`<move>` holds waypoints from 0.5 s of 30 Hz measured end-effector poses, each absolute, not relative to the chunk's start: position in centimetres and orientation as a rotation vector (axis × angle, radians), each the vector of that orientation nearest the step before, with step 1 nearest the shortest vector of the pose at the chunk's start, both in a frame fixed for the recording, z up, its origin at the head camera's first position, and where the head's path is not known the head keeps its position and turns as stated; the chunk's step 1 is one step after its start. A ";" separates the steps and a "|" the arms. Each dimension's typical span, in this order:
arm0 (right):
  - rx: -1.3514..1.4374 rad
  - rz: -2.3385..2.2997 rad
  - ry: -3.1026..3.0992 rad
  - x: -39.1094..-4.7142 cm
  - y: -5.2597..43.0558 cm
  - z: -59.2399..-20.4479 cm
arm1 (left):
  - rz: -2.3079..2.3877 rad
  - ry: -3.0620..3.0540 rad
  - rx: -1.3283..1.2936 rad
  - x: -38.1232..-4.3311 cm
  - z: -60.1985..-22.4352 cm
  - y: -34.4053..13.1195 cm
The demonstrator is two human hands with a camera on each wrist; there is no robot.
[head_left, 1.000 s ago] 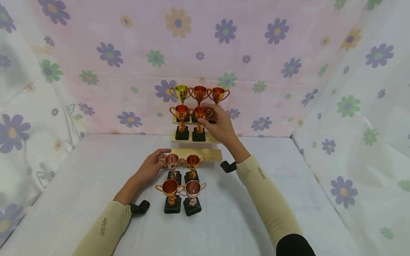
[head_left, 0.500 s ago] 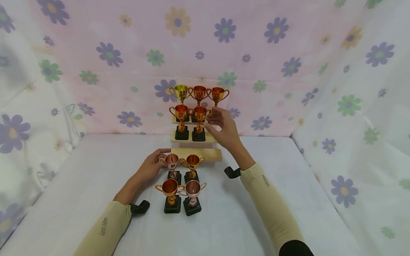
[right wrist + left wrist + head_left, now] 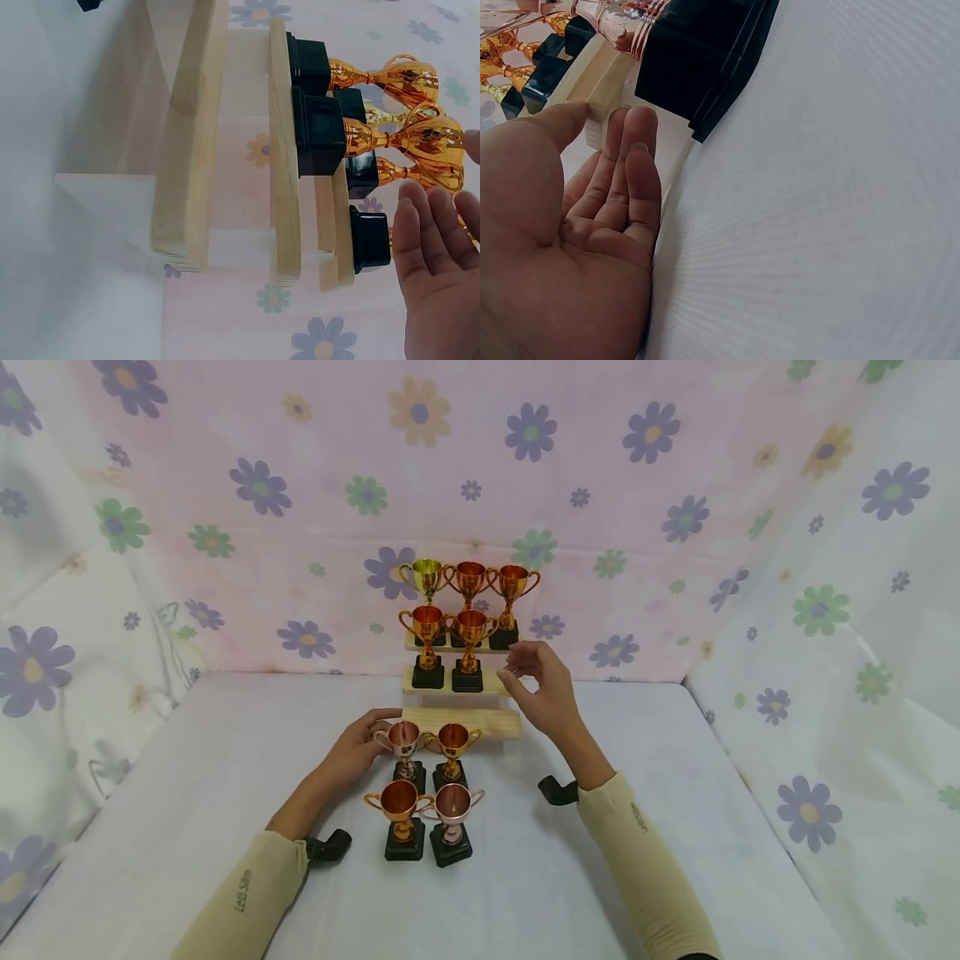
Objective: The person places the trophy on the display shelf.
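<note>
A three-step wooden display stand is at the table's back. My left hand grips the left end of its lowest step; in the left wrist view the thumb rests on the wood with the fingers below. Two gold trophy cups on black bases are on the middle step, the right one a gold trophy cup. Three stand on the top step, among them a yellow-gold trophy cup. Right of the middle step, my right hand hovers with loosely bent fingers, holding nothing.
In front of the stand, several trophy cups stand on the white table in two rows, including a rose-pink trophy cup and an orange-gold trophy cup. A flowered cloth hangs close behind the stand.
My right hand has let go of the right cup on the middle step and moved right and down toward me, uncovering the top step's right cup base. My left hand stays put.
</note>
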State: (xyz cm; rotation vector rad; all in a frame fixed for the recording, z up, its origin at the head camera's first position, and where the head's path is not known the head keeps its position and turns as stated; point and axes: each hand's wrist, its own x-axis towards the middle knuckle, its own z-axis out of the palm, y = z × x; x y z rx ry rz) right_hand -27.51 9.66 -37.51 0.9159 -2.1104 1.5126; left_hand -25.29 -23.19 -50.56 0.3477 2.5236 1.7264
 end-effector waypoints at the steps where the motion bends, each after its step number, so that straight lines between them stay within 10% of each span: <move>1: 0.935 1.510 -2.110 -27.3 9.7 -37.6 | 1.727 2.525 0.340 -25.3 -50.5 -23.2; 15: 1.234 1.508 -2.229 -27.4 9.9 -41.2 | 1.762 2.489 0.334 -25.2 -50.4 -22.9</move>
